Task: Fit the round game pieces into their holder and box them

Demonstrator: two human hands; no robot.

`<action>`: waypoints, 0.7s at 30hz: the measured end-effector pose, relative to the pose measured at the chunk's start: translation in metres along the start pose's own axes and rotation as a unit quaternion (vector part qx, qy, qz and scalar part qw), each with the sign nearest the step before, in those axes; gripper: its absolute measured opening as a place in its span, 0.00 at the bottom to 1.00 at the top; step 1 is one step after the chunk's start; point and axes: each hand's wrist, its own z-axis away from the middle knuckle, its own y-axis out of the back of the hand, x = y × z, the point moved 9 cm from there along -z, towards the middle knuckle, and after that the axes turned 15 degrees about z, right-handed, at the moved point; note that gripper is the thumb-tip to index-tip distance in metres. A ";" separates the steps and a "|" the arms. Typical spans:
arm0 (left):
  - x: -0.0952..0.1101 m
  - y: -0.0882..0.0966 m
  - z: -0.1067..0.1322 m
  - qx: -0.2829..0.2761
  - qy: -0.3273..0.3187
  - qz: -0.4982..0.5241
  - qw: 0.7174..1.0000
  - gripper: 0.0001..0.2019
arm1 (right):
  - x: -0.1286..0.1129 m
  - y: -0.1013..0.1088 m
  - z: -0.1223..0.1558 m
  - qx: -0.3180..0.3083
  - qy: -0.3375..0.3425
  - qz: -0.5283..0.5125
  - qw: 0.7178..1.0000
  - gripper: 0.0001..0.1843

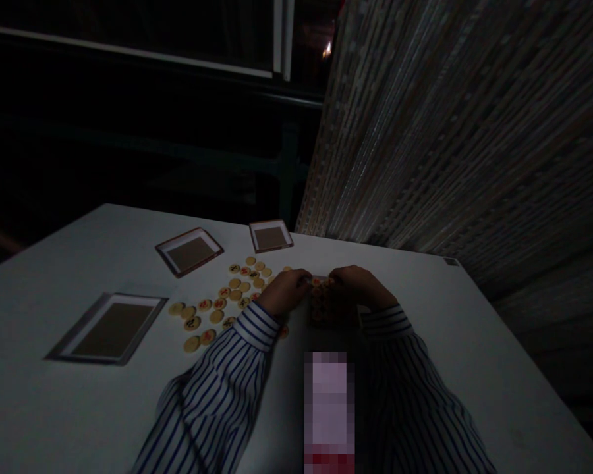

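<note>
Both my hands meet over a small tray packed with round wooden game discs, near the middle of a white table. My left hand has its fingers curled at the tray's far left corner, pinching at a disc there. My right hand is curled over the tray's far right side. Several loose round discs with red or black marks lie scattered on the table just left of my left hand. The light is dim, so what the fingers grip is hard to make out.
Three flat rectangular lids or trays lie on the table: a large one at the left, one further back, one at the far edge. A woven blind or wall rises at the right. The table's right edge drops off near it.
</note>
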 end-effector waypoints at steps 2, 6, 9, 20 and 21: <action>-0.001 0.000 0.000 0.000 -0.001 -0.001 1.000 0.14 | 0.000 -0.001 0.000 0.004 0.000 0.000 1.000 0.14; -0.002 0.001 0.000 0.000 0.004 -0.004 1.000 0.14 | -0.001 0.002 0.000 0.018 0.005 -0.013 1.000 0.14; -0.002 0.002 0.000 -0.005 0.010 -0.004 1.000 0.14 | -0.002 0.003 0.001 0.006 0.010 -0.024 1.000 0.15; 0.001 0.004 0.000 -0.005 0.015 -0.011 1.000 0.15 | -0.005 0.002 -0.002 0.007 0.015 -0.036 0.999 0.16; 0.002 0.004 0.000 -0.006 0.016 -0.010 1.000 0.15 | -0.005 0.001 -0.003 0.003 0.015 -0.037 0.999 0.16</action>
